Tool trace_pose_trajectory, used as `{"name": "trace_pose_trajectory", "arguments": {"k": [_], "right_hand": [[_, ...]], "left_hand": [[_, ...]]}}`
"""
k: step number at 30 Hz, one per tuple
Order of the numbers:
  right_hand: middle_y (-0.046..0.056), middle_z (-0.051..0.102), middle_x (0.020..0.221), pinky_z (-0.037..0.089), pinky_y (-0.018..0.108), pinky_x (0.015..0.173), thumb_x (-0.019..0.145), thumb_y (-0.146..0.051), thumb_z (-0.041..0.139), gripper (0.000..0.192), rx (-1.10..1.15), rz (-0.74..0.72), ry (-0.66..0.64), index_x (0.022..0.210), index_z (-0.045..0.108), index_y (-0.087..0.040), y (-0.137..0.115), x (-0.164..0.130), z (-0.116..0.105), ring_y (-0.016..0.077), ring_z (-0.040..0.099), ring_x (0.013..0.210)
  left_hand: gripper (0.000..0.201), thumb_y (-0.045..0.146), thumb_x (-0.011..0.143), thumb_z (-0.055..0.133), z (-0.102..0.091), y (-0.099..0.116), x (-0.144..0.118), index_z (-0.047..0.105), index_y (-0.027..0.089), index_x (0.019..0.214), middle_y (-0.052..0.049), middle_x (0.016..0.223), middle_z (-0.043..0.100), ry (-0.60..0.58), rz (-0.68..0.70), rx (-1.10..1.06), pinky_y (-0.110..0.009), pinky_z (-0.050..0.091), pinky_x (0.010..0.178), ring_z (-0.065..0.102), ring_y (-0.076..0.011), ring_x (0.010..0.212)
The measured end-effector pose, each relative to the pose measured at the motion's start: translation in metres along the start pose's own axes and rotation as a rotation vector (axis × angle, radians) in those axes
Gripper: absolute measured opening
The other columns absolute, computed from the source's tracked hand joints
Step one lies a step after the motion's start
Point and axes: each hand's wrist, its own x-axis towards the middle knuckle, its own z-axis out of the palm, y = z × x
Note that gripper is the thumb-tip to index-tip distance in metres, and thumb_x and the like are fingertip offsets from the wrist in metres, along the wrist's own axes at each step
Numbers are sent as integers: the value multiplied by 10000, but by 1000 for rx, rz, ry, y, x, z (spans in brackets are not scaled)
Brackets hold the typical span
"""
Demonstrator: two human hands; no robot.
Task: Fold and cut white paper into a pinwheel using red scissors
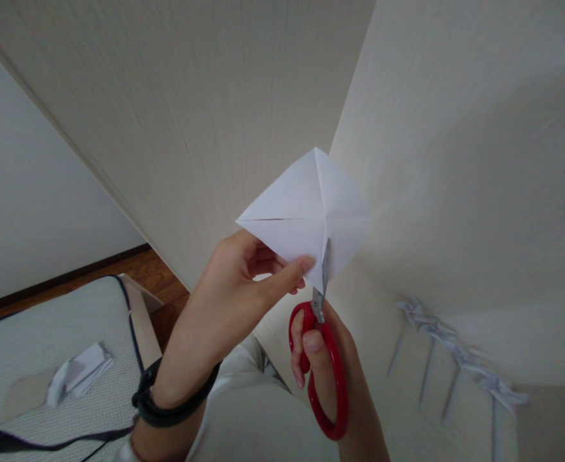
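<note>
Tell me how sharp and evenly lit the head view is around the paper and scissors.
Head view: folded white paper and red scissors sharp, softly lit, no glare; left hand clear; wall lines bow from wide-angle distortion; frame corners look softer.

Left hand pinching folded white paper, right hand working red scissors (blades in paper)

Pale wood-grain walls meet a brown wooden floor beside a grey cushion.

The white folded paper square stands on one corner like a diamond, creased through its middle. The red-handled steel scissors point up, blades biting its near edge.
</note>
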Motion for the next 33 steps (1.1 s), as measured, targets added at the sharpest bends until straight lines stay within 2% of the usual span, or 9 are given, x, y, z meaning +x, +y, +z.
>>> {"name": "trace_pose_trajectory", "arguments": {"k": [14, 18, 23, 33], "right_hand": [[2, 561, 664, 450, 241, 515, 867, -598, 557, 398, -7, 12, 13, 769, 487, -219, 3, 0, 0, 131, 529, 581], [10, 576, 667, 452, 247, 521, 876, -585, 553, 387, -9, 4, 6, 773, 497, -216, 3, 1, 0, 137, 541, 587], [3, 559, 655, 431, 246, 504, 882, -582, 546, 384, -9, 7, 1, 778, 502, -214, 3, 2, 0, 133, 516, 574], [-1, 539, 657, 419, 250, 508, 867, -591, 557, 392, -4, -3, -3, 769, 510, -214, 4, -1, -2, 133, 492, 575]], "left_hand": [[67, 224, 800, 698, 0, -1, 0, 668, 168, 778, 43, 660, 674, 9, 5, 55, -141, 503, 555, 626, -78, 559], [169, 245, 812, 658, 0, -1, 1, 624, 175, 663, 42, 583, 637, 3, 12, 120, -142, 481, 519, 609, -81, 520], [252, 282, 853, 614, -1, -5, 2, 589, 182, 622, 44, 540, 599, -19, 48, 225, -144, 436, 480, 561, -72, 482], [292, 254, 852, 585, 0, -1, -1, 535, 183, 573, 58, 484, 533, -11, 92, 265, -174, 389, 440, 505, -74, 433]]}}
